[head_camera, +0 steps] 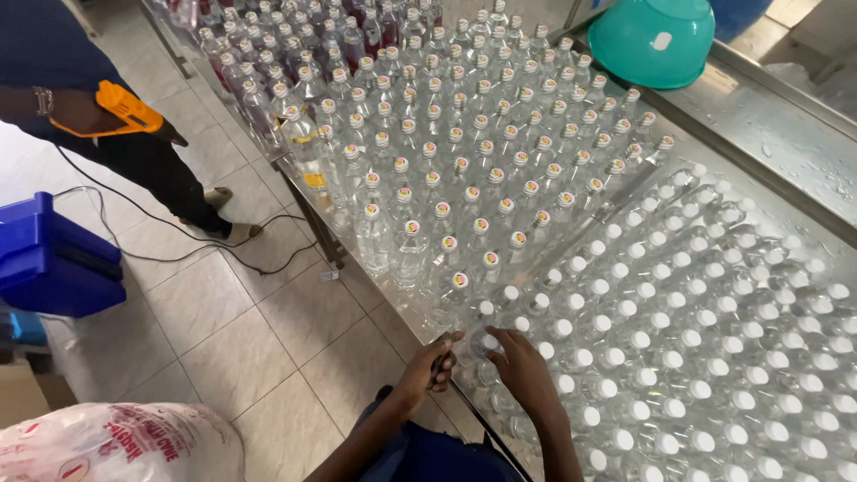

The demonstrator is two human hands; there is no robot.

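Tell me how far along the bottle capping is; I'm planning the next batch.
Done: the far bottles carry caps with coloured seals. In hand: the right hand covers a bottle at the table's near edge while the left hand grips a dark tool. Left: the near bottles show plain white caps.

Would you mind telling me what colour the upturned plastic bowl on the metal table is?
The upturned plastic bowl is teal green, seen in the head view.

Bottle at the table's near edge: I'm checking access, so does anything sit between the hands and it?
Nothing visible does. The right hand is already on the bottle, and the left hand is beside it, holding something dark. Other bottles crowd only its far side.
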